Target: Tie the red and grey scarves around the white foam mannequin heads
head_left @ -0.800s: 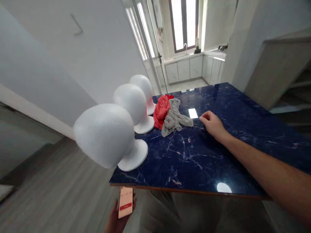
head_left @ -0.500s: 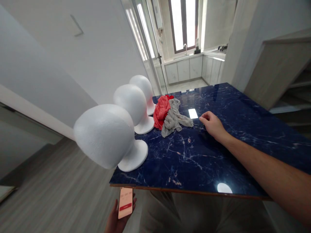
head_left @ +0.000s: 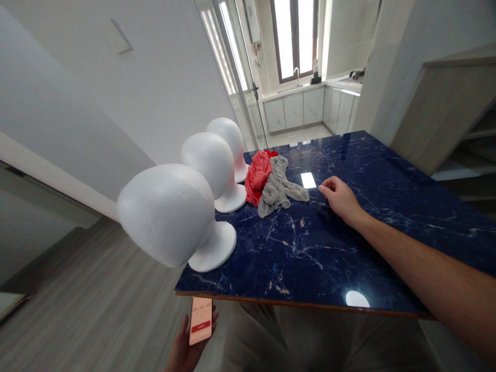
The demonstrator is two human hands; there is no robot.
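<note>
- The grey cloth (head_left: 279, 187) lies crumpled on the dark blue marble-patterned table (head_left: 310, 248), toward its far left part, one corner trailing out to the right.
- The right hand (head_left: 340, 198) rests on the tabletop just beside that trailing corner, fingers loosely curled with the fingertips pointing at the cloth; it grips nothing, and whether a fingertip touches the fabric cannot be told.
- A red cloth (head_left: 258, 176) is bunched against the grey cloth's left side, touching it.
- Three white foam mannequin heads stand in a row along the table's left edge: the nearest foam head (head_left: 170, 217) at the front corner, the middle foam head (head_left: 215, 168) just left of the red cloth, the far foam head (head_left: 229, 142) behind it.
- The left hand (head_left: 186, 349) is below the table's near edge, grasping a phone (head_left: 200, 320) upright with its lit screen facing the camera.
- Beyond the table, a doorway opens onto white cabinets (head_left: 302, 108) under a bright window (head_left: 294, 39).
</note>
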